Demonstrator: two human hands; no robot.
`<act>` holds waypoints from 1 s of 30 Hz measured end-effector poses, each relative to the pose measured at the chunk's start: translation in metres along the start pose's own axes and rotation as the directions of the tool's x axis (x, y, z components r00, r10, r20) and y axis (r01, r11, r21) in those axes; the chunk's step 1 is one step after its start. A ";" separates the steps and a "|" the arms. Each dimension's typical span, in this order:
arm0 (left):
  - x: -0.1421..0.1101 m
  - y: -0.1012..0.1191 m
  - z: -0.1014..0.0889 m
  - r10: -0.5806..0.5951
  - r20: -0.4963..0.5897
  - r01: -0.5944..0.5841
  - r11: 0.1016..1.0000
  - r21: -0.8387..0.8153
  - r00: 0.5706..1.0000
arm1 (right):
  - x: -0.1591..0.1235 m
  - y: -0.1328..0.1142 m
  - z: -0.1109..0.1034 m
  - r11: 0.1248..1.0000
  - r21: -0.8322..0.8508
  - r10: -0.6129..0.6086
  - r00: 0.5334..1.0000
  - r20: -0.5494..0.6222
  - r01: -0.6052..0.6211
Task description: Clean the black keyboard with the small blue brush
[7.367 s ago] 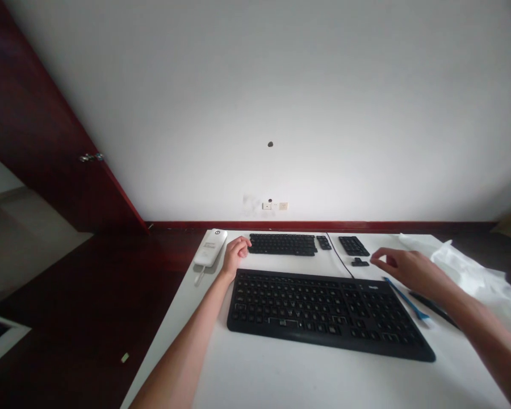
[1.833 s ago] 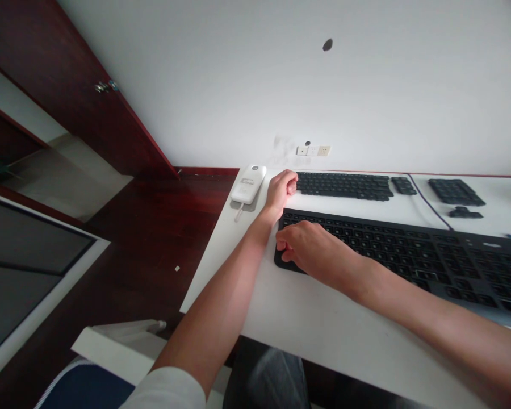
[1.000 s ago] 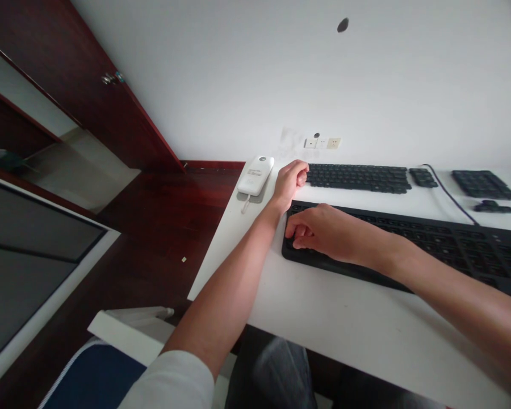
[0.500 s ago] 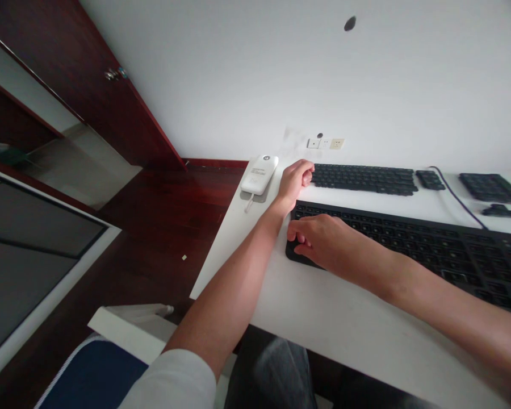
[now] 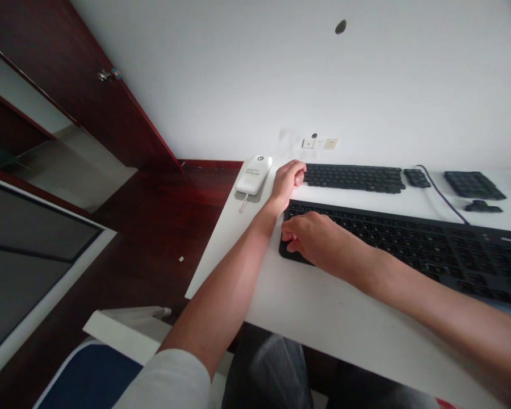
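Note:
A large black keyboard (image 5: 413, 241) lies across the white table (image 5: 323, 318). My right hand (image 5: 313, 237) rests on the keyboard's near left corner, fingers curled down onto the keys there. My left hand (image 5: 288, 177) lies in a loose fist on the table just beyond that corner, between a white box-shaped device (image 5: 254, 174) and a row of loose black keycaps (image 5: 352, 177). Whether the fist holds anything is hidden.
More keycap groups (image 5: 473, 184) and a small cluster (image 5: 482, 207) lie at the far right, with a thin dark cable (image 5: 440, 194) between them. The table's left edge drops to a dark red floor. A white chair frame (image 5: 123, 324) stands near my left elbow.
Earlier my right hand hovered at the far right by the small keycaps; it has crossed to the keyboard's left corner. In the last second it shifted slightly over that corner. My left fist stayed put.

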State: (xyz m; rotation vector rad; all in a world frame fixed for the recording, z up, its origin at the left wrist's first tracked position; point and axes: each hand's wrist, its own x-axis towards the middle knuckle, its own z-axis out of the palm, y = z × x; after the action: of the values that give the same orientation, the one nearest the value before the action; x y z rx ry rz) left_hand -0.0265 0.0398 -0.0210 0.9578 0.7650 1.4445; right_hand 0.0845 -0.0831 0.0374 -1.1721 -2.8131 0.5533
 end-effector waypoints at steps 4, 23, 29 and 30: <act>0.001 -0.001 0.000 0.028 0.019 -0.029 0.997 0.070 0.999 | -0.001 0.000 0.000 1.000 -0.025 0.003 1.000 -0.003 -0.003; -0.043 0.065 0.022 0.329 0.305 -0.446 0.577 0.684 0.894 | -0.054 -0.068 0.012 0.942 -0.093 -0.305 0.938 0.165 0.323; -0.117 0.102 0.012 0.166 0.407 -0.439 0.399 0.805 0.898 | -0.056 -0.092 0.083 0.740 -0.035 -0.665 0.738 0.112 0.672; -0.130 0.103 0.006 0.112 0.415 -0.426 0.372 0.825 0.903 | -0.052 -0.089 0.085 0.740 -0.009 -0.669 0.738 0.091 0.672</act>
State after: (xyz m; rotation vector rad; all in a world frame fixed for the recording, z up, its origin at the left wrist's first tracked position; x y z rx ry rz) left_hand -0.0700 -0.1000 0.0568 2.2111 1.2437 1.0199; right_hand 0.0462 -0.2036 -0.0067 -0.0581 -3.0236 0.4749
